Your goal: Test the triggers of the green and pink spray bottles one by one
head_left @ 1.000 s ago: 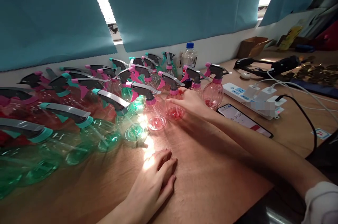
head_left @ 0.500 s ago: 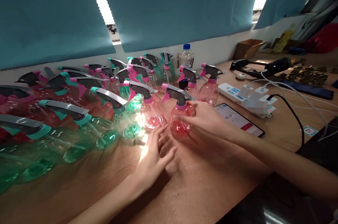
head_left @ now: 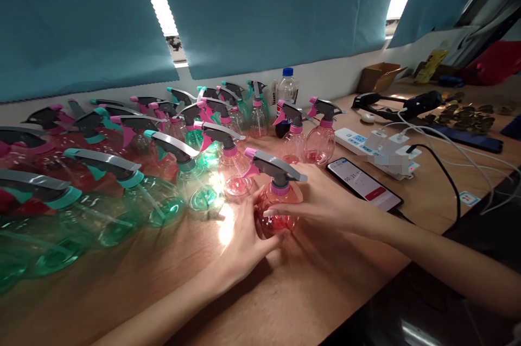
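Observation:
Both hands are around a clear pink spray bottle [head_left: 279, 196] with a pink and grey trigger head, standing upright near the middle of the wooden table [head_left: 285, 302]. My right hand [head_left: 315, 199] grips its body from the right, thumb across the front. My left hand [head_left: 246, 240] wraps its lower left side, fingers behind and thumb low in front. Just to the left stands another pink spray bottle [head_left: 236, 172], and beside that a green spray bottle [head_left: 197, 186]. Two more pink bottles stand behind the held one, including one at the right [head_left: 320, 142].
Rows of green and pink spray bottles [head_left: 152, 202] fill the left and back. To the right are a phone [head_left: 364, 183], a white power strip [head_left: 374, 153] with cables, black goggles-like gear [head_left: 399, 106] and a cardboard box [head_left: 378, 77]. A cola bottle [head_left: 287, 90] stands by the wall.
The held pink bottle has come nearer to me, with my right hand on it. My left hand has moved right and closed around its lower side.

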The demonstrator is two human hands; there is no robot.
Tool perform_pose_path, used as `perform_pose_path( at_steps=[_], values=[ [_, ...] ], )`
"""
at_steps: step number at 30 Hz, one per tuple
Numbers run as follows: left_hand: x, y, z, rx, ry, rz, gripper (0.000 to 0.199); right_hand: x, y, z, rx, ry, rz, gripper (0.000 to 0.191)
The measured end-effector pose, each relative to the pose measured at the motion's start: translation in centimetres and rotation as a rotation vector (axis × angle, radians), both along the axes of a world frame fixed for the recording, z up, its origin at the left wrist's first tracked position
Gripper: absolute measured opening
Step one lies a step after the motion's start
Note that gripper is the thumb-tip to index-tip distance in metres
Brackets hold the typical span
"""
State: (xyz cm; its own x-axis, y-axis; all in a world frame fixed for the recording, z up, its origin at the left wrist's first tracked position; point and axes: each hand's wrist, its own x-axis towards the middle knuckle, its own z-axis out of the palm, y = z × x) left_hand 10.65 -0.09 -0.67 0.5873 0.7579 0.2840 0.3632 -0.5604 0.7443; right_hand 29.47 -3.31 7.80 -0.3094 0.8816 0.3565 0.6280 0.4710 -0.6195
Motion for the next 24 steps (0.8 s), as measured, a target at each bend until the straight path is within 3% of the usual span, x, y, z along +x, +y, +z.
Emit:
perform_pose_path(
  at_steps=[4,9,15,17,20,24],
  values=[
    [-0.2,0.0,0.0,-0.012,0.011,-0.008,0.07,-0.5,1.1,-0.5,-0.042,0.176,0.107,0.062],
    [-1.2,-0.5,0.0,-0.087,0.026,-0.062,0.062,-1.6,1.9,-0.7,-0.088,0.238,0.099,0.055],
    [-3.0,-1.2,0.6,-0.231,0.069,-0.122,0.069,-3.4,1.9,-1.1,0.014,0.254,0.141,0.034],
    [-3.9,-1.2,0.6,-0.178,0.125,-0.129,0.069,-4.0,2.1,-1.5,0.036,0.297,0.146,0.028],
    [-5.6,-1.0,0.4,0.052,0.152,-0.147,0.072,-4.4,2.3,-1.9,0.076,0.324,0.119,0.031],
    [-8.3,-1.0,0.1,0.284,0.372,-0.174,0.064,-4.6,2.5,-1.9,0.034,0.255,0.078,0.03]
  ],
)
